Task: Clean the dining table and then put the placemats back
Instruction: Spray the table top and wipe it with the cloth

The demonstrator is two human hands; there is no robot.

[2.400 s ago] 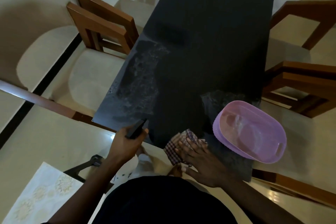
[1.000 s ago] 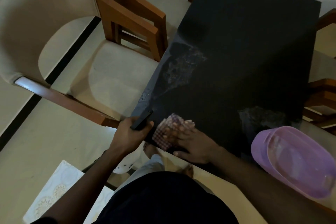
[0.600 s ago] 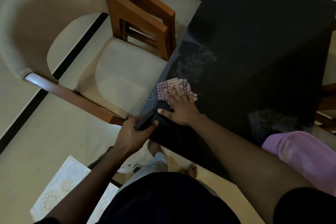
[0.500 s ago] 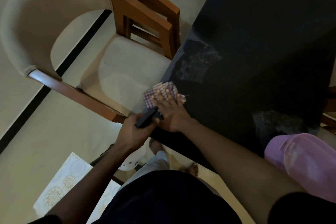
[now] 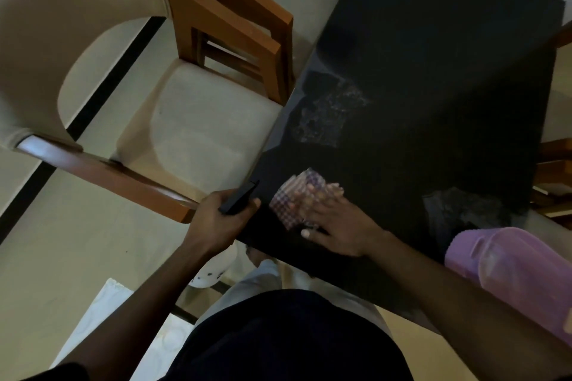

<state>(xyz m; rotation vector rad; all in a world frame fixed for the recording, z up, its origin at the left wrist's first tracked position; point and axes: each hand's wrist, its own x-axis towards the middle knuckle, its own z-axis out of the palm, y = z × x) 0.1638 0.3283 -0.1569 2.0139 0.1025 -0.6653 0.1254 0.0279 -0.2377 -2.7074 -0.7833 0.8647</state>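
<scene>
The black dining table (image 5: 433,77) fills the right of the view, with a wet, smeared patch (image 5: 331,114) near its left edge and another (image 5: 464,207) near the right. My right hand (image 5: 334,226) lies flat on a checked cloth (image 5: 291,198), pressing it to the tabletop near the front left corner. My left hand (image 5: 216,219) is closed around a small black object (image 5: 238,198) at the table's corner. A white patterned placemat (image 5: 105,318) lies on the floor at the lower left.
A pink plastic basin (image 5: 510,272) sits on the table's near right corner beside my right forearm. Wooden chairs with beige seats (image 5: 198,120) stand along the table's left side, and another chair (image 5: 554,170) is on the right. Cream floor tiles show at the left.
My right hand has slid the cloth back toward me and to the right, away from the table's left edge. My left hand keeps its hold on the black object at the corner.
</scene>
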